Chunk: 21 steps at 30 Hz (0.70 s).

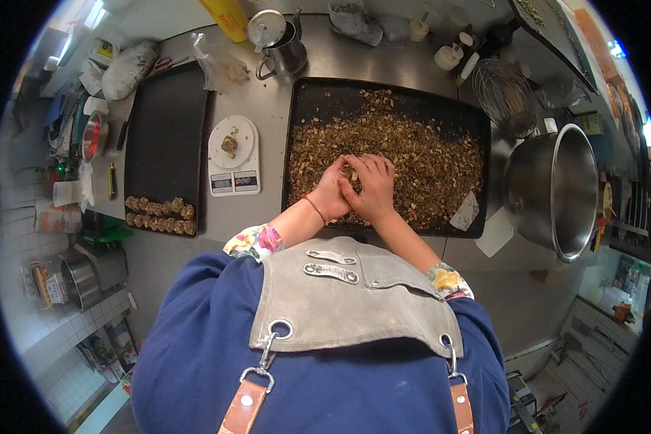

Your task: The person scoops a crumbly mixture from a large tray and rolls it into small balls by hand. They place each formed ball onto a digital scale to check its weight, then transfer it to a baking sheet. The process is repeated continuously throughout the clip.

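Note:
A black baking tray point(388, 84) lies before me, spread with a loose nut and seed mixture point(423, 157). Over its near left part, my left hand point(331, 190) and my right hand point(370, 184) are cupped together around a clump of nut mixture point(353, 174), mostly hidden by the fingers. A white scraper point(465, 210) lies in the tray's near right corner. Left of the tray, a white digital kitchen scale point(234, 172) carries a nut ball point(229, 144) with some crumbs. Further left, a second black tray point(165, 125) has two rows of nut balls point(160, 216) along its near edge.
A large steel mixing bowl point(553, 190) stands at the right, with a white scraper card point(495, 232) beside it and a wire whisk point(502, 97) behind. At the back stand a steel pitcher point(286, 54) and a plastic bag point(219, 68). A yellow cutter point(112, 182) lies far left.

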{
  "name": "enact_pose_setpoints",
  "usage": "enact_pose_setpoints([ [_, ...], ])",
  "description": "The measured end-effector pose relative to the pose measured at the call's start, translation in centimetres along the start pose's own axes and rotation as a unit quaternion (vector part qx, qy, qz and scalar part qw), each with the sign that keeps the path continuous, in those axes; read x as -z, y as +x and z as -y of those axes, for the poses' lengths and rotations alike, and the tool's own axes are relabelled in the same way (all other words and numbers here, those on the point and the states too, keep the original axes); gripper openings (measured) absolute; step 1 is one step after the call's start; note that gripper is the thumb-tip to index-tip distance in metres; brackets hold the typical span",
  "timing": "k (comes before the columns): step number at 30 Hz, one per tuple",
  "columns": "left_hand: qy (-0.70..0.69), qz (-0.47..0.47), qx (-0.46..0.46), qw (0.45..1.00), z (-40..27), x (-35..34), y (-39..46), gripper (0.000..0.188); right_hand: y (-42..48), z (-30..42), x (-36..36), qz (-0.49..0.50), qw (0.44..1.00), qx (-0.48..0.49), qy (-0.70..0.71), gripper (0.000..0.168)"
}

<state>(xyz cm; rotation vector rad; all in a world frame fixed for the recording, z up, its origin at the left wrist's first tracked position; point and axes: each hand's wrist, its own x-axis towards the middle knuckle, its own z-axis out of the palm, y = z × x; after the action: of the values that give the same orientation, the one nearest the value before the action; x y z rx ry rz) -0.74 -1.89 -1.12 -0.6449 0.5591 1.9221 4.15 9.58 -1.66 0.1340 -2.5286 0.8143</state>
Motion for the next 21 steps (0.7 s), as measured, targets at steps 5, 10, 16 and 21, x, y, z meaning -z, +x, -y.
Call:
enact_pose_setpoints([
  [5, -0.044, 0.094, 0.048, 0.993, -0.6, 1.7, 0.1, 0.040, 0.4, -1.3, 0.3, -0.060, 0.995, -0.017, 0.082, 0.016],
  [10, 0.037, 0.043, -0.068, 0.996, 0.4, 0.3, 1.1, 0.047, 0.7, -0.3, 0.0, -0.057, 0.996, 0.015, 0.070, 0.012],
  [16, 0.003, -0.052, -0.060, 0.997, 0.8, -1.8, -0.3, 0.047, 0.5, -1.6, -1.4, 0.001, 0.991, 0.133, 0.000, 0.008],
  [21, 0.025, -0.147, -0.072, 0.986, 1.3, -1.0, 0.3, 0.045, 0.4, -2.4, -2.6, 0.075, 0.988, 0.125, 0.045, 0.014],
])
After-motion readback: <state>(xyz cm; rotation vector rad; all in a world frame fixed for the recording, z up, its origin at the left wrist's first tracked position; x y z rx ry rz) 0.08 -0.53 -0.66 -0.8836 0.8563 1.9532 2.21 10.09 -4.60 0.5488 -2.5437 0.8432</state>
